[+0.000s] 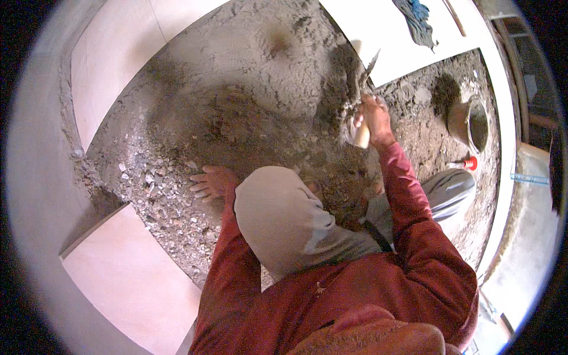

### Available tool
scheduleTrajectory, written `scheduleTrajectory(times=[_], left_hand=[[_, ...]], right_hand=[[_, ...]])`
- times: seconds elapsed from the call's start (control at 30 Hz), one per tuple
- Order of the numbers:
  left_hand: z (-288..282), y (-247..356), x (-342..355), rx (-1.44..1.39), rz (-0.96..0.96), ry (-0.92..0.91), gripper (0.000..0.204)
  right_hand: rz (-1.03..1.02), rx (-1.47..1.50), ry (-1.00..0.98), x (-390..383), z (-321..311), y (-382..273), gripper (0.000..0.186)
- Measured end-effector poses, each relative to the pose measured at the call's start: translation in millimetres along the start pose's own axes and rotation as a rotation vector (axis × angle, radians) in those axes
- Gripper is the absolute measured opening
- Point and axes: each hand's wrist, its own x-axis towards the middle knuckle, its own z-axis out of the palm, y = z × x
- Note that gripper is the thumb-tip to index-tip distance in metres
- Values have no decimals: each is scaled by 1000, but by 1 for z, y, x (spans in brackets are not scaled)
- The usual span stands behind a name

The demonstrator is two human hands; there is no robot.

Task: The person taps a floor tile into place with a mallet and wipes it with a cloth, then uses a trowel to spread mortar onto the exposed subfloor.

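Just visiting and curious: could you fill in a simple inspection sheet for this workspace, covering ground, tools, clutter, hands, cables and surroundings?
Surface: uneven, with grey-brown mix ahead and loose rubble to the left.
Job's things: hand tool with a pale handle; pale slabs at upper left, lower left and upper right.
Clutter: blue-grey cloth on the upper-right slab; round open container and small red-topped item at right.
Grippers: bare hands; right hand grips the tool, left hand is spread on the ground.
Cables: nothing seen.
Surroundings: grey surface at left; far right unclear.
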Motion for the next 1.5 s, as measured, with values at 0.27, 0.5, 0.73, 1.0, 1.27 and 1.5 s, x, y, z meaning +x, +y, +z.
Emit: scheduleTrajectory(times=[0.27,0.5,0.73,1.0,1.27,1.5], left_hand=[[-4,4,-21,31,93,150,62],[4,-2,-13,112,66,175,60],[-3,10,-33,134,110,109,61],[-4,4,-17,182,65,122,60],[9,-9,-14,180,59,140,61],[-2,-6,-21,141,80,124,62]], right_hand=[[33,157,-191,107,186,-42,11],[-46,19,-361,89,209,-52,22],[-62,388,-288,210,277,-90,21],[19,618,-146,98,180,-5,13],[50,435,-375,66,210,4,8],[86,363,-200,77,216,10,15]])
